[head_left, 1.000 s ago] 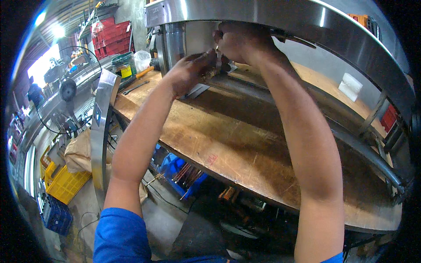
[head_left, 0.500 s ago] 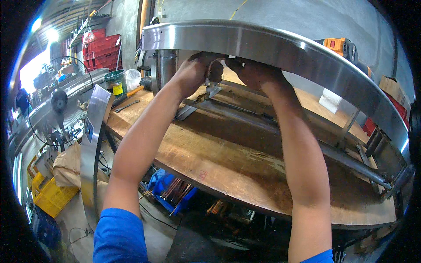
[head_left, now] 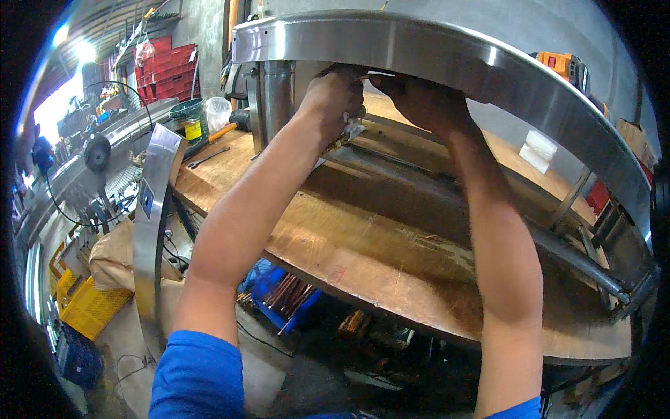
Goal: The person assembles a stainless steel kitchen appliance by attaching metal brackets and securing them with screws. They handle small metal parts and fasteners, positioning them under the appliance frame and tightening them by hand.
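A long brushed-steel panel [head_left: 377, 42] spans the top of the frame that stands on the bench. Both my hands reach beneath its lower edge. My left hand [head_left: 333, 103] has its fingers curled up under the panel; what they grip is hidden. My right hand [head_left: 424, 103] faces it from the right, fingertips bent in close to the left ones, with their hold in shadow. A thin pale strip shows between the hands at the panel's edge. Just below my left hand, a brass fitting [head_left: 342, 140] sits by the frame's steel rail [head_left: 412, 174], partly covered by my wrist.
The frame rests on a wooden bench top [head_left: 377, 244]. A wrench [head_left: 208, 157] lies at its left, near a green tub [head_left: 187, 115]. An orange power tool [head_left: 558, 66] is behind the panel; a white foam block [head_left: 538, 151] lies right. A bent steel panel [head_left: 155, 209] stands left.
The view has shifted, so the bench and panel sit slightly right and the panel higher. My left hand now covers the thin curved tube seen before and more of the brass fitting.
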Available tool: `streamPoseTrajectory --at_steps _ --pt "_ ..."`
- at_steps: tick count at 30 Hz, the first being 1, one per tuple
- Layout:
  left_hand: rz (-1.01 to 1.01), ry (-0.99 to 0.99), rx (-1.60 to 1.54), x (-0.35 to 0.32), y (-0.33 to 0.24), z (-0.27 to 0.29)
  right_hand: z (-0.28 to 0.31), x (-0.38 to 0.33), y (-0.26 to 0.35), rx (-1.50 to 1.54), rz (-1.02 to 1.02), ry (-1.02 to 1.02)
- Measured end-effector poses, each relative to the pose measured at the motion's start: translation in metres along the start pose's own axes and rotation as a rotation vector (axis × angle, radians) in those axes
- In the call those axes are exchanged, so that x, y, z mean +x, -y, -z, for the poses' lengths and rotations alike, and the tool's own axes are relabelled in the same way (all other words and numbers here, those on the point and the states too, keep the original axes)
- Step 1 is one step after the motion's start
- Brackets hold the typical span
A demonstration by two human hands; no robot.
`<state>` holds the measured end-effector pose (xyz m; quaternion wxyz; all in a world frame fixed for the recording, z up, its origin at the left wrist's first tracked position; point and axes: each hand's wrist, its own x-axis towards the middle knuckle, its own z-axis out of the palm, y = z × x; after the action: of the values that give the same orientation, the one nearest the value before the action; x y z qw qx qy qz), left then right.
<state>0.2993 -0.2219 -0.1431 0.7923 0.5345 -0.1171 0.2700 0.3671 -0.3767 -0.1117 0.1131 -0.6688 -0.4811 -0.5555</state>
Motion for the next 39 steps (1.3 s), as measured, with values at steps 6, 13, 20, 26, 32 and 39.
streamPoseTrajectory --at_steps 6,13,20,26,32,39 --pt "0.01 0.025 -0.026 0.006 0.002 0.001 0.0 0.0 0.002 0.003 -0.074 0.065" --pt "0.001 -0.027 -0.086 0.001 0.001 -0.003 -0.006 0.0 0.001 0.104 -0.091 -0.026" --pt "-0.01 0.089 -0.036 0.007 0.004 0.006 -0.007 -0.002 -0.001 0.11 -0.106 -0.106" --pt "-0.675 0.241 0.98 0.002 -0.007 0.028 0.0 -0.003 -0.007 0.139 -0.035 0.004" --pt "-0.187 0.285 0.547 -0.007 -0.02 0.057 0.0 -0.002 -0.011 0.172 -0.157 0.103" --pt "-0.324 0.429 0.877 -0.006 -0.019 0.058 0.012 0.003 -0.009 0.17 -0.16 0.313"
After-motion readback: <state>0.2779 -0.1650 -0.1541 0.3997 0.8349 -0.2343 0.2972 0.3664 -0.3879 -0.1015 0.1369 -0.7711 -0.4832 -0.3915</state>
